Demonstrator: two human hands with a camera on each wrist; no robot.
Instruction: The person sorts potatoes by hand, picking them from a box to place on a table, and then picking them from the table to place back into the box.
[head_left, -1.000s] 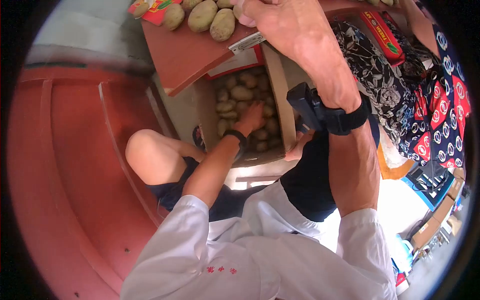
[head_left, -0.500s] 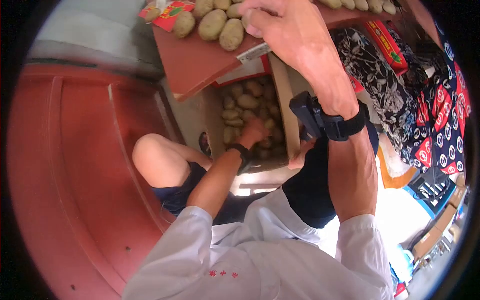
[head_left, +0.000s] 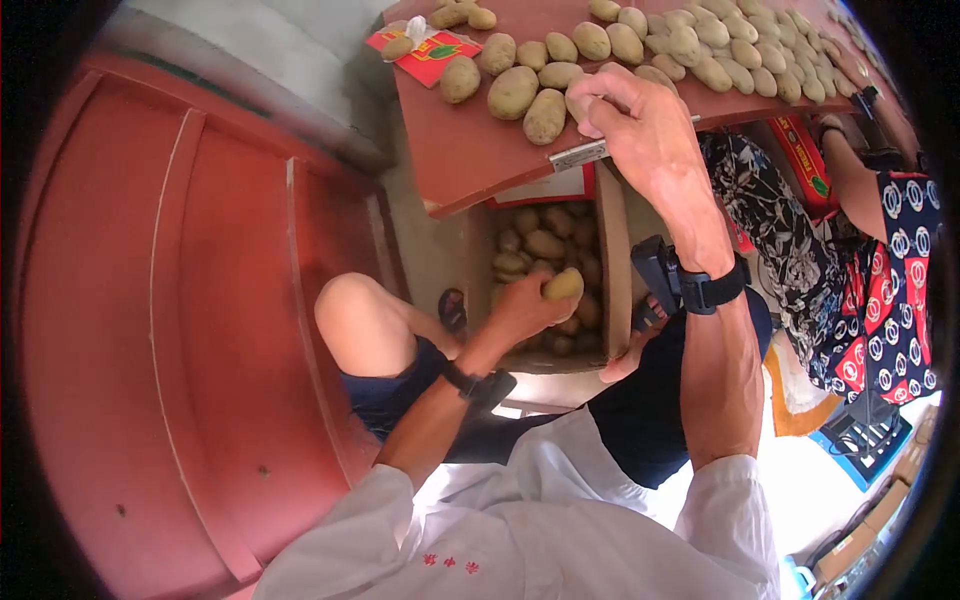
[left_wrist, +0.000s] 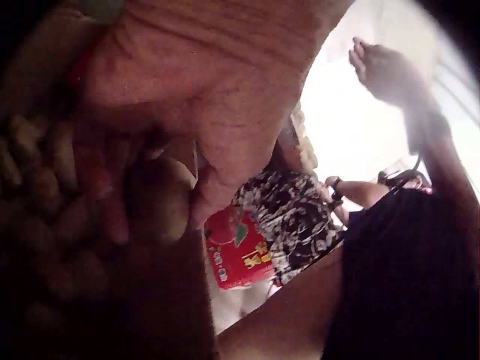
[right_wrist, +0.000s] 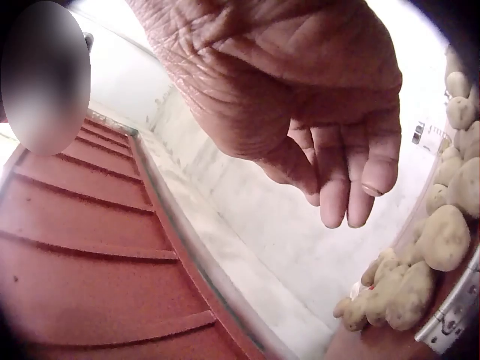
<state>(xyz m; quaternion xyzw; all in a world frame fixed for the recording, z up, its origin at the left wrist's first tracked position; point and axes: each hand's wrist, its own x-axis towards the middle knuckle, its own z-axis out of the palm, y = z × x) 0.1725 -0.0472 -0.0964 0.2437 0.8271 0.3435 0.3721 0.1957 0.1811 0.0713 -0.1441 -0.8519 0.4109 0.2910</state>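
Observation:
My left hand (head_left: 525,308) grips a potato (head_left: 563,284) above the open cardboard box (head_left: 617,270). In the left wrist view, thumb and fingers close around that potato (left_wrist: 163,201), whose upper part is shadowed by the hand. More potatoes (head_left: 545,244) lie inside the box, dim under the tabletop. My right hand (head_left: 645,125) hovers by the edge of the red table (head_left: 440,150), its fingers loosely bent and holding nothing, as the right wrist view also shows. Close beside it on the table is a potato (head_left: 545,117) in a group of several.
Many potatoes (head_left: 740,50) spread along the table to the right. A metal latch (head_left: 580,155) sits on its front edge. A red printed card (head_left: 425,58) lies at the left corner. Another person (head_left: 860,270) sits at right. A red panelled door (head_left: 180,300) stands on the left.
My left hand has come up from among the potatoes in the box with one in its grip. The head view has shifted, showing more tabletop. My right hand stays near the table edge.

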